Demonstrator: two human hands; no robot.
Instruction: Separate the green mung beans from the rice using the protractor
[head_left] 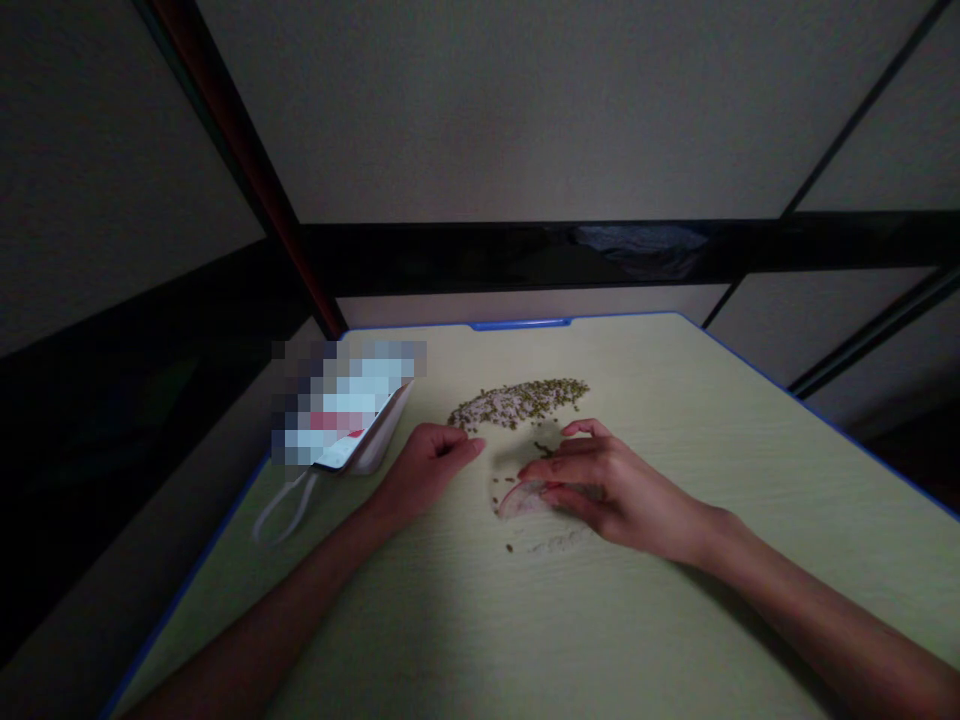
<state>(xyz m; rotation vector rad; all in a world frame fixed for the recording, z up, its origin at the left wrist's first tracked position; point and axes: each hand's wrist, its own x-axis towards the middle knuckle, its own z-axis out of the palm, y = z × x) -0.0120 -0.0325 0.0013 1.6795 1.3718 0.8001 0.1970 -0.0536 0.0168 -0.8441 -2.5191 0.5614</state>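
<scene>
A long heap of small greenish-brown grains, like seeds (517, 402), lies across the middle of the table, mixed with paler bits. My left hand (435, 465) rests at the heap's near left end, its fingers curled in and the thumb laid along them; whether anything is inside is hidden. Nearer to me, my right hand (611, 485) has its thumb and forefinger on a thin, see-through piece with a red edge (521, 497), lying on the table. That piece's kind is unclear. Several loose grains are scattered between the hands.
On the left a lit phone (352, 410), its screen blurred out, leans on a pale block-like support (382, 435). A white loop of cord (289, 510) hangs below it. The pale wood-grain table (750, 480) has a blue rim, and panelled doors (510, 110) stand behind it.
</scene>
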